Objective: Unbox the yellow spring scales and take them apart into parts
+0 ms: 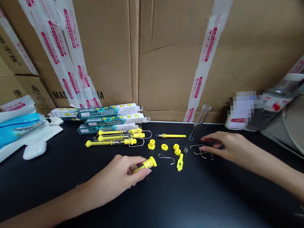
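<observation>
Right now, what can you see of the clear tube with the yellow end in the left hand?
The clear, shiny tube with a chunky yellow plastic end lies tilted in the left hand, pinched by the fingers. The yellow end points right, past the fingertips. A thin yellow strip shows inside the clear part. I can't tell if it touches the black table.

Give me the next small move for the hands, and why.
Probably have the right hand pick up the small coil spring: it lies close to those fingers, while the left hand already holds the yellow-capped clear tube.
</observation>
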The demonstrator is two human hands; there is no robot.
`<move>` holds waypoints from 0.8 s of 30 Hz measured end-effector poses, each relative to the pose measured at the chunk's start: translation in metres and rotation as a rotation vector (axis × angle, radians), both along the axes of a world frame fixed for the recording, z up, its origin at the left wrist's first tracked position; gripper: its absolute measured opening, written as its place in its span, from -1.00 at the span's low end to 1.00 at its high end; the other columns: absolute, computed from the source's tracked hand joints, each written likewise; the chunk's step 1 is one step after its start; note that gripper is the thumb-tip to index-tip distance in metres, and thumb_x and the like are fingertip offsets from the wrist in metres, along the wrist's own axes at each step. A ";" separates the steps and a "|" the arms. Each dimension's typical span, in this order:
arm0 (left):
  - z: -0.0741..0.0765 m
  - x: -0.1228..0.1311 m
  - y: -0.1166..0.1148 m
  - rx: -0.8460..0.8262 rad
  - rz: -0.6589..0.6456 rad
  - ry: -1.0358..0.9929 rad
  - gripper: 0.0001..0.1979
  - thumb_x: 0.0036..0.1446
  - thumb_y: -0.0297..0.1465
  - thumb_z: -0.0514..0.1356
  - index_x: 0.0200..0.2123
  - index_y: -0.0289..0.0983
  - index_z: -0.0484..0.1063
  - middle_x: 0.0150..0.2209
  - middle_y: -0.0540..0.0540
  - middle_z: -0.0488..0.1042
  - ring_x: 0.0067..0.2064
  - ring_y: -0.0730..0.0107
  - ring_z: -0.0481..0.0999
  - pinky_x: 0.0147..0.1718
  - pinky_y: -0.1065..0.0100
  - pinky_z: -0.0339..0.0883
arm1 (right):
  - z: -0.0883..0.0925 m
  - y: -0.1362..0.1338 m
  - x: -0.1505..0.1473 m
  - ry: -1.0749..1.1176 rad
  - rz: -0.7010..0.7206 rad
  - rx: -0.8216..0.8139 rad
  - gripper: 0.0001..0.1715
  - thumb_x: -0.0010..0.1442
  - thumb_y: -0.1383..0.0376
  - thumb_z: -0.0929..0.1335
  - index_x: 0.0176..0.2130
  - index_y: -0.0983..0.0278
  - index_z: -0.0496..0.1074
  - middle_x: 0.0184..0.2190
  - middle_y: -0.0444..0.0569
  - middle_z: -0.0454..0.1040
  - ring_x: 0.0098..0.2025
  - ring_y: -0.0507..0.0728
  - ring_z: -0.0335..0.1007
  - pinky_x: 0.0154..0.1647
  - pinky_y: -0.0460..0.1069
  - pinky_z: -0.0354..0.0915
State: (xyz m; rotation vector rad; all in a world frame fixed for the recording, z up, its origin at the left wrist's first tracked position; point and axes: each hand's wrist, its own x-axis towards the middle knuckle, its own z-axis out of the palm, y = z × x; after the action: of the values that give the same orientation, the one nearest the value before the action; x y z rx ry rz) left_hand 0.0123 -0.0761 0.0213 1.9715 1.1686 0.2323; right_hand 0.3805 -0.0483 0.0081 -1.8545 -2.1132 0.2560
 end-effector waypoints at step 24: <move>0.000 0.001 -0.002 0.025 0.009 -0.009 -0.58 0.33 -0.04 0.06 -0.06 -0.21 0.53 -0.58 0.13 0.30 -0.56 0.51 0.27 -0.55 0.44 0.03 | -0.009 0.002 0.005 -0.141 0.131 0.046 -0.88 0.06 0.37 0.33 -0.45 0.22 0.47 -0.63 -0.13 0.52 -0.60 0.12 0.49 -0.48 -0.02 0.33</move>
State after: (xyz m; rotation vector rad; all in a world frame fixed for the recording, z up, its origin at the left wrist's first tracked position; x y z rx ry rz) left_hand 0.0134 -0.0777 0.0210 1.9853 1.1739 0.2616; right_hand 0.3853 -0.0462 -0.0013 -1.7580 -2.3184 0.1084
